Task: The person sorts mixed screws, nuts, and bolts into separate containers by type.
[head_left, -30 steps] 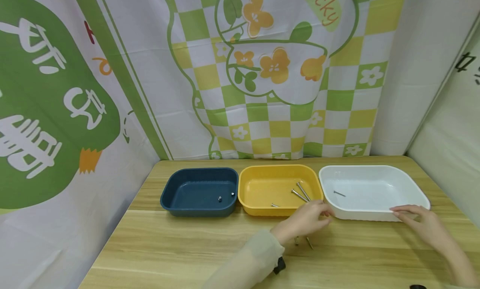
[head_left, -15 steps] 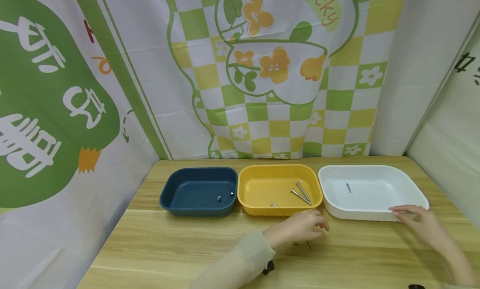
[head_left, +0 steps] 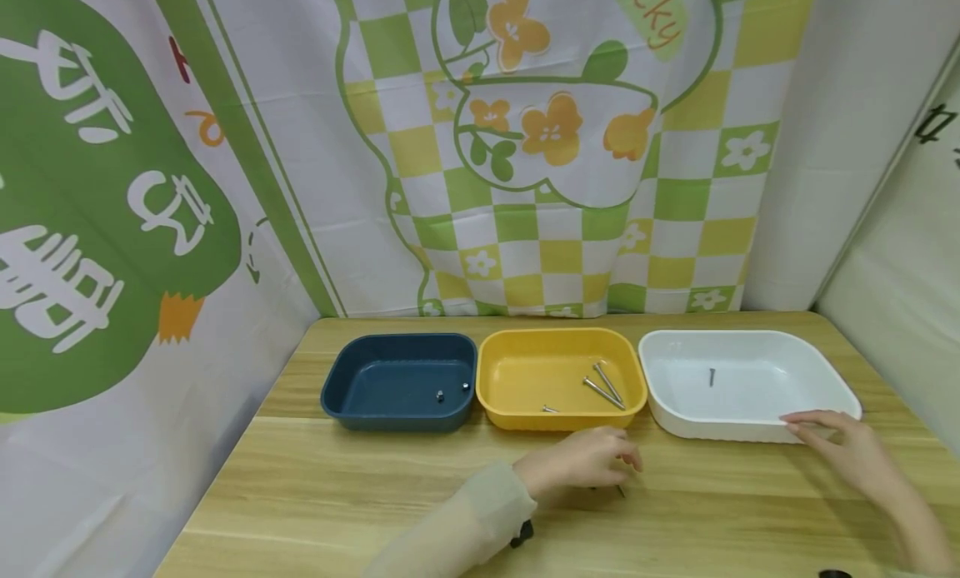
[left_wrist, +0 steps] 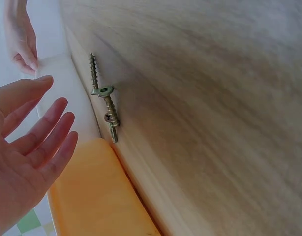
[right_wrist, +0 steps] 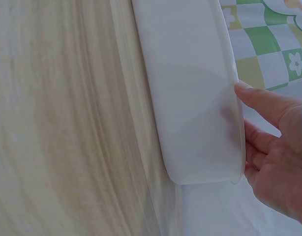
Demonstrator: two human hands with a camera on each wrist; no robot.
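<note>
Partway along, judging from the present layout: some hardware already in trays, some loose on the worktop [head_left: 360, 511]. Inside the yellow tray [head_left: 561, 421], two long bolts [head_left: 602, 392] toward its right end, plus a smaller screw [head_left: 550, 409] by its front wall, partly hidden there. Just left of the yellow tray, in the blue tray [head_left: 397, 424], two small metal pieces [head_left: 440, 396], probably nuts. Just right of the yellow tray, in the white tray [head_left: 720, 430], a single short screw [head_left: 712, 377]. Done, as far as visible: six pieces inside the three trays.

Left to deal with: apparently three loose screws [left_wrist: 108, 104], close together on the worktop in front of the yellow tray, near its right end. Mostly covered in the head view, plain in the left wrist view, yet hard to count surely through the overlap.

In front of the yellow tray, apart from the loose screws, the left-hand grip [head_left: 583, 458]: relaxed, loosely spread, holding nothing. Well right of the yellow tray, the right-hand grip [head_left: 861, 453]: narrow, pinching the front rim of the white tray near its right corner, probably to steady it.
</note>
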